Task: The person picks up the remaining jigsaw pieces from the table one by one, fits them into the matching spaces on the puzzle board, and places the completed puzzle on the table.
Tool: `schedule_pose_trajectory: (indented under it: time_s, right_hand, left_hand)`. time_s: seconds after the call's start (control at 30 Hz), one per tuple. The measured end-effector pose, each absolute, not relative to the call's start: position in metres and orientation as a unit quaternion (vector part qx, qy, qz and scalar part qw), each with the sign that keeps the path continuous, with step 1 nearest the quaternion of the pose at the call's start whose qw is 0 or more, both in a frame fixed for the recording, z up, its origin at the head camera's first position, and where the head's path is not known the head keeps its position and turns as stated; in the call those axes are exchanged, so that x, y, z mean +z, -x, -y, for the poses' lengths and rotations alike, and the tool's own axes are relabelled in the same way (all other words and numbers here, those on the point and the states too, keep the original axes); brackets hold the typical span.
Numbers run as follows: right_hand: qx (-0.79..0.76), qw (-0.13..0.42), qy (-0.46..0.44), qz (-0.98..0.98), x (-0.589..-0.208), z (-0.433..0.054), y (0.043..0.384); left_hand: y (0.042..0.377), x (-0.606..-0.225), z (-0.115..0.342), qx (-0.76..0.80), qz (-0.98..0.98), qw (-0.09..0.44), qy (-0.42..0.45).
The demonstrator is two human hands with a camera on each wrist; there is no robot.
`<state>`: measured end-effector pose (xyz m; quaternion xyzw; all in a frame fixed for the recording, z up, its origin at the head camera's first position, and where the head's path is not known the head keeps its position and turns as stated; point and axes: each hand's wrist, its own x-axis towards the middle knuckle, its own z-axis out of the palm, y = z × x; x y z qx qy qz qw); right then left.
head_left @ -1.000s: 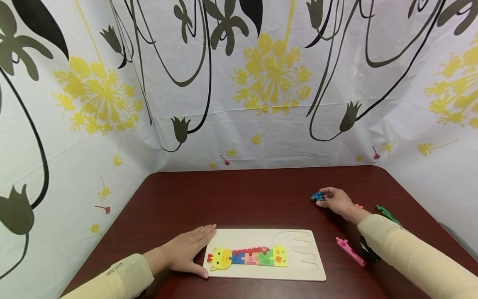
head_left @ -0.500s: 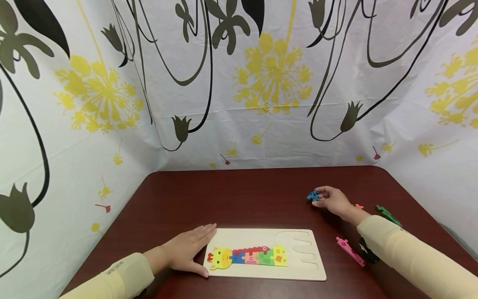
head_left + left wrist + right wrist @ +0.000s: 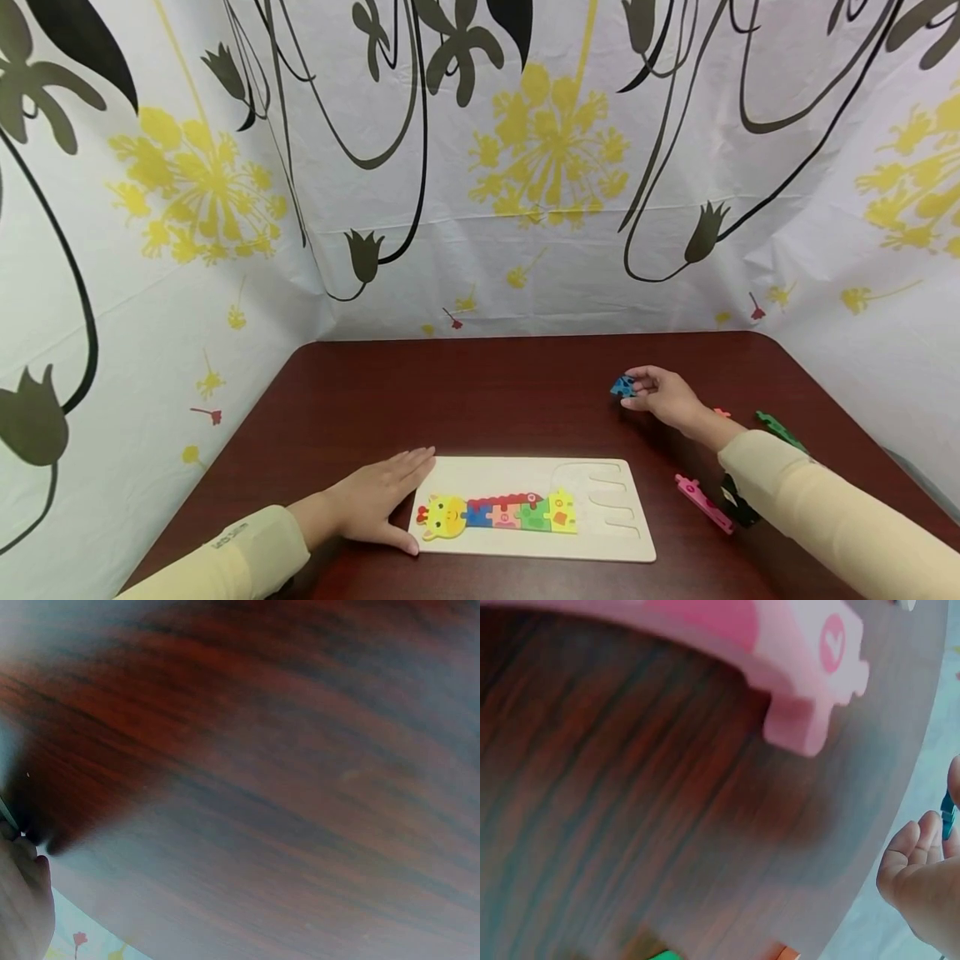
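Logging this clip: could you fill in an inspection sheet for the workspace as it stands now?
Surface: dark red-brown wood-grain table.
Job's things: pale board with colourful giraffe pieces in place and unfilled outlines at its right end; blue piece; loose pink piece, green piece and mostly hidden orange piece to the board's right.
Clutter: dark item beside the pink piece, partly hidden by the right sleeve; identity unclear.
Left hand: rests at the board's left edge, fingers extended.
Right hand: pinches the blue piece.
Cables: nothing seen.
Surroundings: white flower-printed cloth behind and beside the table.
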<state>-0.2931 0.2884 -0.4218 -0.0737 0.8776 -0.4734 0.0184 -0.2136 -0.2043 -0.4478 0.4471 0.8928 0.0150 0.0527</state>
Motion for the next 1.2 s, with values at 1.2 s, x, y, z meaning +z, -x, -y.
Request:
schedule_pose_trajectory:
  time_s: [1.2]
  right_hand:
    - [-0.527,0.083,0.121,-0.837,-0.411,-0.236,0.261]
  left_hand:
    - [0.215,-0.451,0.206,0.018,-0.894,0.048,-0.445]
